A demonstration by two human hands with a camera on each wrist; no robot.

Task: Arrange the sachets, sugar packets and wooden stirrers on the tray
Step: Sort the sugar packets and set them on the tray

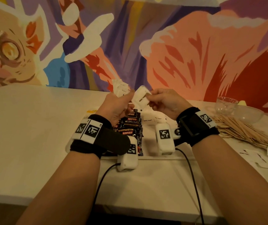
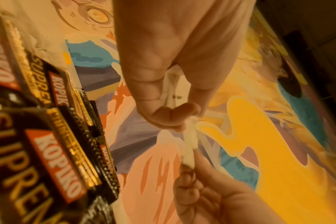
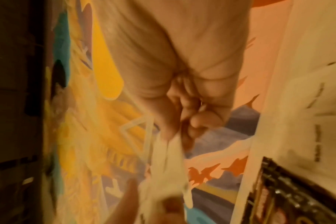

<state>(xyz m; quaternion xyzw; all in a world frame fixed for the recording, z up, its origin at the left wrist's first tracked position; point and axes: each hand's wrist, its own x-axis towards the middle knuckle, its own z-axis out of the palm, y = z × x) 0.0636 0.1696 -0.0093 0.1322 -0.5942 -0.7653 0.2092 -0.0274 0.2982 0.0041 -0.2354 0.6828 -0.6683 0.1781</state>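
Note:
Both hands are raised above the white tray (image 1: 156,157). My left hand (image 1: 129,95) grips a small bunch of white sugar packets (image 1: 121,89), which the left wrist view shows pinched between thumb and fingers (image 2: 171,91). My right hand (image 1: 151,98) pinches one end of a single white sugar packet (image 1: 140,98). Its other end reaches the left fingertips (image 2: 189,145). Black Kopiko sachets (image 1: 130,125) lie overlapped in a row on the tray's left part. More white sugar packets (image 1: 152,119) lie to their right on the tray. The wooden stirrers (image 1: 243,132) are heaped on the table at the right.
Two clear glass bowls (image 1: 227,103) stand at the back right behind the stirrers. Loose white packets (image 1: 260,158) are scattered on the table near the right edge. A painted wall rises right behind the table. Cables run from the wrist cameras over the near edge.

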